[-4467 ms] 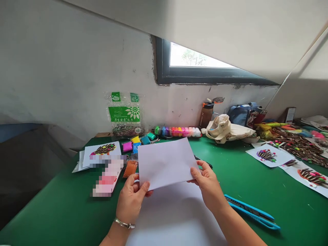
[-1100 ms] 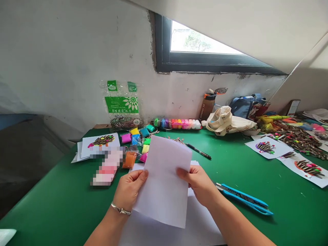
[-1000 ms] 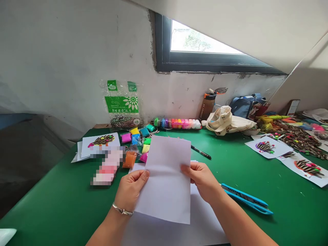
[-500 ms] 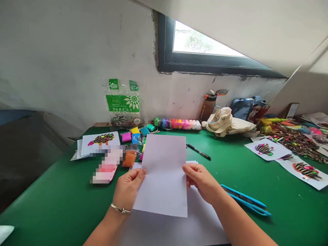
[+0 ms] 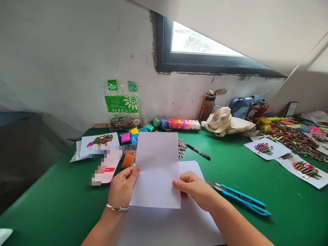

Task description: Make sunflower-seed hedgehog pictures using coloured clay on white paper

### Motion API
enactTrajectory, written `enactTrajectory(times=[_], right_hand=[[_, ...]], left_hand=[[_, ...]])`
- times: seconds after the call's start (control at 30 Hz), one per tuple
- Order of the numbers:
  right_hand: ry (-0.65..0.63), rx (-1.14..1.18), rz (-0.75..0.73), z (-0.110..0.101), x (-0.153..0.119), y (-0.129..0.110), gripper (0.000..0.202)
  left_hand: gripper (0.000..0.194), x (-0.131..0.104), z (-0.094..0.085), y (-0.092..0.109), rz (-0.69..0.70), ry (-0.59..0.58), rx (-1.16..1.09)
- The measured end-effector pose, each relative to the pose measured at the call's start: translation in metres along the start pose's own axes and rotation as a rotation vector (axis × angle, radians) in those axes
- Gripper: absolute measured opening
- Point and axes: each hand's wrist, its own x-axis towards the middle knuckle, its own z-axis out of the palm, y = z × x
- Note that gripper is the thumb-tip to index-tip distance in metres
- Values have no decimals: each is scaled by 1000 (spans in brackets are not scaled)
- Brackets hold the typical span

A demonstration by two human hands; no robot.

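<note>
A blank white sheet [image 5: 156, 171] is held upright, tilted back a little, in front of me. My left hand [image 5: 124, 186] pinches its left edge between thumb and fingers, a silver bracelet on the wrist. On the right edge, my right hand [image 5: 193, 188] grips it with the thumb in front and the fingers partly hidden behind. Below lie larger white sheets [image 5: 164, 227] on the green table [image 5: 58, 191]. Blue-handled scissors [image 5: 243, 200] rest just right of my right hand.
Clay packets [image 5: 128, 159] and a pink phone [image 5: 109, 169] lie left, near seed pictures [image 5: 99, 140]. Behind are a seed bag [image 5: 122, 104], clay tubes [image 5: 178, 124], a bottle [image 5: 207, 106] and a cloth bag [image 5: 228, 123]. A pen [image 5: 198, 151], seeds [image 5: 181, 149] and more pictures [image 5: 307, 171] lie right.
Both hands have shifted the sheet slightly left and closer to the larger sheets. The seed pile behind it and the scissor blades have come into view.
</note>
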Motion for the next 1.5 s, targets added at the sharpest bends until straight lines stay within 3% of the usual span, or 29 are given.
enactTrajectory(times=[0.2,0.4,0.5,0.7,0.77,0.83,0.93,1.1,1.23,1.5], right_hand=[[-9,-20,9,0,-2,-3,44],[-265,-46,96,6,-6,-1,34],[-313,-107,135,6,-6,2,36],[-367,-214,139,-7,-9,-6,46],[-308,-218,126,-9,-9,-6,48],[-165,-149,55,-7,-7,-5,49],[45,39,-26,-4,0,-3,46],[252,195,-14,-4,5,-5,43],[369,190,-58,-9,3,-10,42],[473,198,-153,-20,5,-7,40]], left_hand=[[51,1,1,-1,-19,-24,-27],[50,2,1,-3,-83,-54,-131],[51,1,1,-3,-102,-77,-158],[47,-2,5,-5,66,-31,102],[45,-2,5,-6,133,-3,176],[43,-2,5,-7,171,-4,240],[42,-4,8,-8,167,-71,261],[42,-11,16,-8,155,-112,217],[40,-15,18,-6,163,-156,218],[37,-19,20,1,173,-210,216]])
